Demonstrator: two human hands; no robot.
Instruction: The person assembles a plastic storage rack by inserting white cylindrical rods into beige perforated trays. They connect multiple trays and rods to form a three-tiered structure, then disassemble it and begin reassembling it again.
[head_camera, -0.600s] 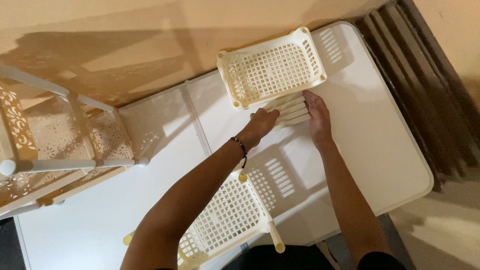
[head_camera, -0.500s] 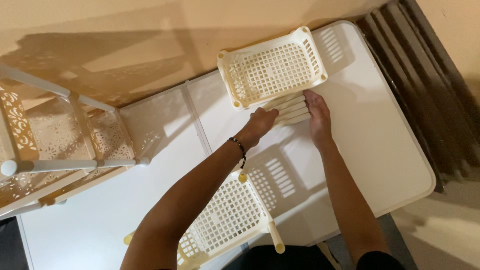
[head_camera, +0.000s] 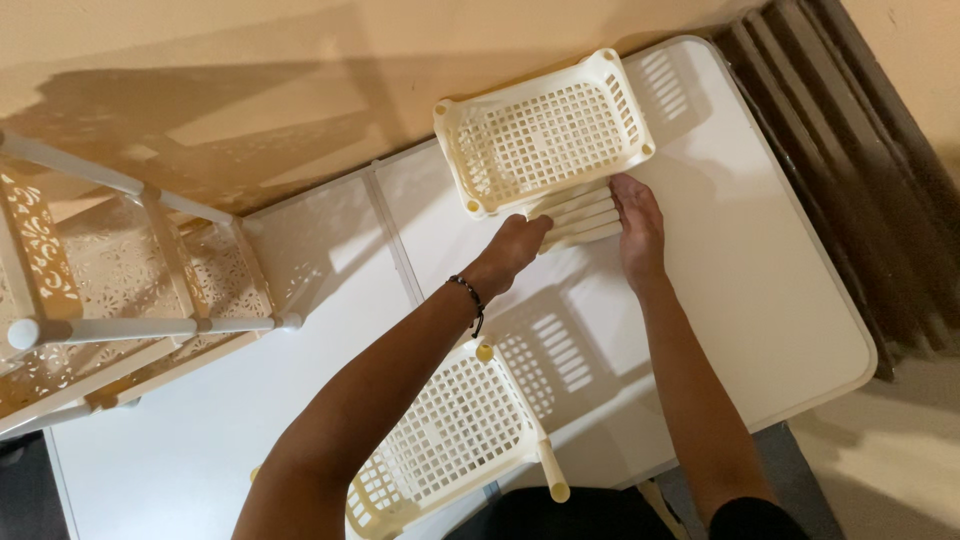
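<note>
White folding table (head_camera: 760, 300) against tan wall (head_camera: 200, 60), hard shadows.

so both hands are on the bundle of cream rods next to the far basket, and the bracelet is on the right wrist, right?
Not quite: the head view shows the dark bracelet on the left wrist, not the right. The rest holds: the left hand and right hand are both on the bundle of cream rods lying beside the far basket on the white table.
</note>
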